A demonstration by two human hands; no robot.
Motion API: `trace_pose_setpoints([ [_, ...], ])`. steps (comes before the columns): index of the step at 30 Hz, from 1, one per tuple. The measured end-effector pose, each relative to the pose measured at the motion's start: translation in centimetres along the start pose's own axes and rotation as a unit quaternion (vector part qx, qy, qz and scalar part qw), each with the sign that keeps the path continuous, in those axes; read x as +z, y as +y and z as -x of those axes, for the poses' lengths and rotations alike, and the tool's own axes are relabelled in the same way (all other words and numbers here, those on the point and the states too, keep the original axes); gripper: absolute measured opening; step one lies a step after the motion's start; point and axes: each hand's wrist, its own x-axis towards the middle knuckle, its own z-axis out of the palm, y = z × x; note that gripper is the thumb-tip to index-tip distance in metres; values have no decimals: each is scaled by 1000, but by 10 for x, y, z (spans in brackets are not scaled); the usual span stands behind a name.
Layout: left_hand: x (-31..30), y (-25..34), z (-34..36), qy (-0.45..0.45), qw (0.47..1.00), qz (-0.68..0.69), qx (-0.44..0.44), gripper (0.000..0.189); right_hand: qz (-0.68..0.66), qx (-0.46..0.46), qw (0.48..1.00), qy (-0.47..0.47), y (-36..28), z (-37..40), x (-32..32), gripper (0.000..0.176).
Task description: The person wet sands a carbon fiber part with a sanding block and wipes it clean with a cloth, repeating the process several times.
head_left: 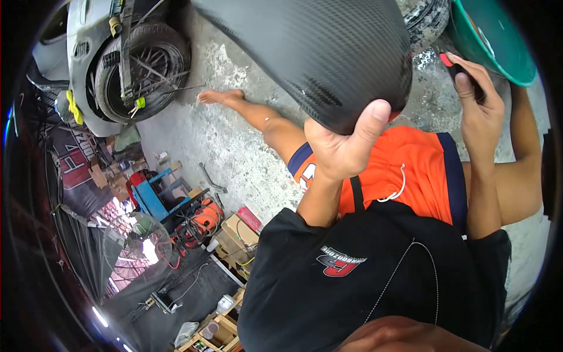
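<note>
My left hand (346, 141) grips the lower edge of a large black panel (328, 53) with a carbon-fibre weave look, its thumb on the near side and its other fingers hidden behind. The curved panel is held up above the floor and my lap. To its right, my right hand (482, 111) is closed around a small black and red tool (466, 76), held apart from the panel. Its exact kind is hard to make out.
A green basin (498, 44) and a tire (427, 23) are at the upper right. A vehicle with a wheel (142, 73) stands upper left. A fan (138, 243), a blue metal frame (149, 199), boxes (237, 234) and a wooden shelf (220, 334) lie lower left. Bare legs extend over the floor.
</note>
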Motion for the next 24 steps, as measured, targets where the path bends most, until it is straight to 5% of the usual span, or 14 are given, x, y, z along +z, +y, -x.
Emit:
trace_pose_setpoints([
  [1, 0, 1, 1, -13, 1000, -18, 8, 21, -1, -1, 1000, -2, 0, 1, 0, 23],
  [3, -1, 1, 2, -35, 997, -58, 27, 18, -101, 141, 985, 22, 1, 1, -2, 26],
  [24, -1, -7, 5, -79, 967, -218, 107, 8, -29, 82, 996, -15, -1, 3, 6, 23],
])
